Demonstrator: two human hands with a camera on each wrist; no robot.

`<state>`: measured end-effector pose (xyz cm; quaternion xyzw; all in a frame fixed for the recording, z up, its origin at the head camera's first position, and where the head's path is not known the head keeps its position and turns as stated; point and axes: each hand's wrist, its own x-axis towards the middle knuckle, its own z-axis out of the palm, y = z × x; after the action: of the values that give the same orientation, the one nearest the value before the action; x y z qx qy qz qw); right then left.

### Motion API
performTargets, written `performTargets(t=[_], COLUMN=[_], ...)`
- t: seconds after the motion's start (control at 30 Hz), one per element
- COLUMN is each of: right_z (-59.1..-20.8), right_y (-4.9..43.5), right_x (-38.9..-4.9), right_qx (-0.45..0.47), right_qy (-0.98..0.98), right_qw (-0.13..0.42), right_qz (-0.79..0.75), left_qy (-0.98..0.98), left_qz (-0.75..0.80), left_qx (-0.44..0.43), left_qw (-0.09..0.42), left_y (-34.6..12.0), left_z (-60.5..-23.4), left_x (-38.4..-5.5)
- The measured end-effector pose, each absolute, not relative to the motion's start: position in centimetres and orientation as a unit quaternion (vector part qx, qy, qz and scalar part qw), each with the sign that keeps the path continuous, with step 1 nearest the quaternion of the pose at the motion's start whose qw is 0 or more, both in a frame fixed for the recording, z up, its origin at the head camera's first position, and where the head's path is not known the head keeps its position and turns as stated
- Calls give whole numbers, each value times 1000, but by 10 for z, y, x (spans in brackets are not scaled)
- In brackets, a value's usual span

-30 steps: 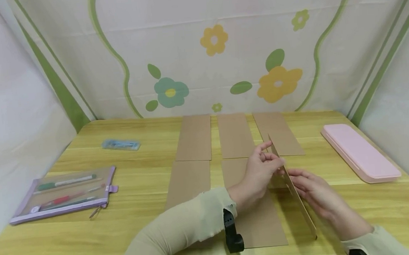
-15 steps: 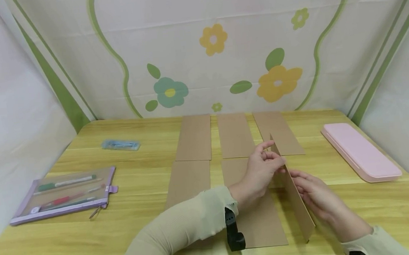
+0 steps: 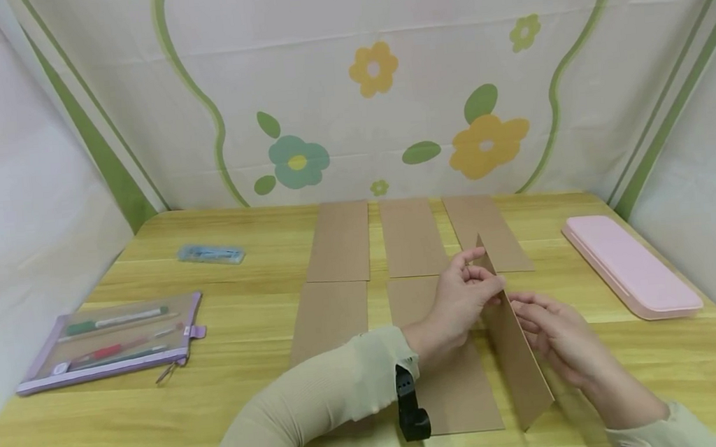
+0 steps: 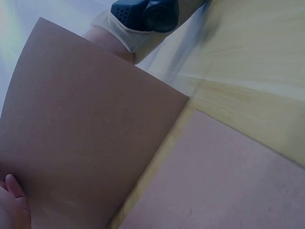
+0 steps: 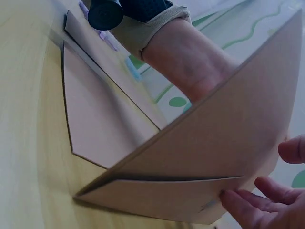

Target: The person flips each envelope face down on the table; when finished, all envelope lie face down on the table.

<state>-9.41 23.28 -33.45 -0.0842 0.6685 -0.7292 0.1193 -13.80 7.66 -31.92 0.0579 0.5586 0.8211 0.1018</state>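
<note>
A brown cardboard sheet point(image 3: 519, 368) stands on edge, slanting across the right front of the table. My left hand point(image 3: 459, 300) pinches it near its upper edge; one of its fingertips point(image 4: 14, 186) shows against the left face in the left wrist view. On the other side, my right hand point(image 3: 566, 344) rests its fingers against the cardboard, thumb apart from them. The right wrist view shows a lower brown panel point(image 5: 162, 198) meeting the upright one at a corner, with right fingertips point(image 5: 233, 200) at its edge. Several matching sheets point(image 3: 412, 237) lie flat in rows to the left and behind.
At left lies a clear pencil pouch point(image 3: 114, 337) with purple trim and pens inside. A small blue translucent case point(image 3: 211, 254) sits behind it. A pink case point(image 3: 633, 265) is near the right edge. A flower-printed cloth point(image 3: 335, 92) hangs behind the wooden table.
The upright cardboard sheet has swung so that more of its left face shows, its near bottom corner shifting left. Both hands have moved slightly right with it. The flat sheets stay put.
</note>
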Motion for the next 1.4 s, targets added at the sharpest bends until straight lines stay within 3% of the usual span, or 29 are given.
performTargets(t=[0.2,0.7,1.03,1.2,1.4], right_z=[-317,-299,-298,-298,-293], right_y=[224,206,204,209,222], right_x=[-84,-69,-69,-71,-74], right_qx=[-56,-58,-71,-70,-13], right_qy=[761,879,894,882,869], right_qw=[13,-92,-252,-275,-251], right_qz=[-646,-464,-364,-377,-427], left_qy=[560,549,545,571,617], left_qz=[820,825,823,811,783], left_qx=[62,78,91,72,46], left_qw=[102,110,134,108,61], left_y=[77,78,82,81,74], left_z=[-320,-324,-332,-336,-345], left_x=[-138,-137,-133,-133,-139])
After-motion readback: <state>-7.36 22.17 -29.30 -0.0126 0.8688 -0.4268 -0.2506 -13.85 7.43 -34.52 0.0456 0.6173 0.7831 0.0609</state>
